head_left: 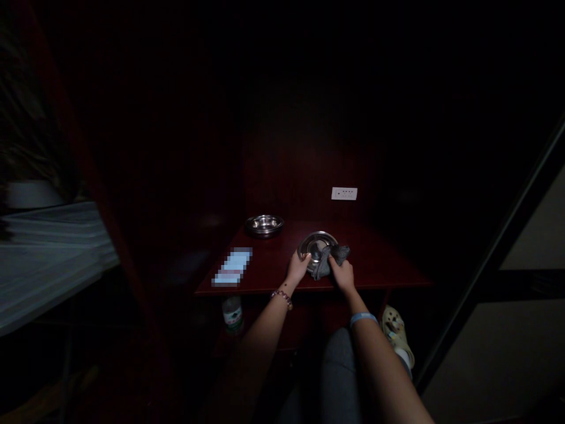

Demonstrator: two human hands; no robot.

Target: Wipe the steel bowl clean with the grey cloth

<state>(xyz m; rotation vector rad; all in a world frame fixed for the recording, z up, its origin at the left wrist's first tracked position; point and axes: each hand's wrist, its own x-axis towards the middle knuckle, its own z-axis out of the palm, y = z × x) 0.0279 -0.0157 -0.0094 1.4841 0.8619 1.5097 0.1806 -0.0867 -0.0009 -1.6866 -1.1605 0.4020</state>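
Observation:
A round, shiny metal plate [316,240] is held above the front of the dark red desk. My left hand [299,266] is closed on its left rim, with the thumb over the edge. In my right hand [342,274] a dark grey cloth [323,265] is bunched and pressed against the plate's right side. The cloth hides part of the plate and some of my right fingers. Farther back on the left, another set of shiny metal dishes [265,225] rests on the desk, seemingly stacked.
The dark red desk [366,247] has a blurred-out phone-like rectangle [232,267] at front left. Below stands a plastic bottle [232,316]. A white socket [344,194] is on the back panel. Plastic trays [57,253] are stacked at left; a clog-shod foot [396,333] is at lower right.

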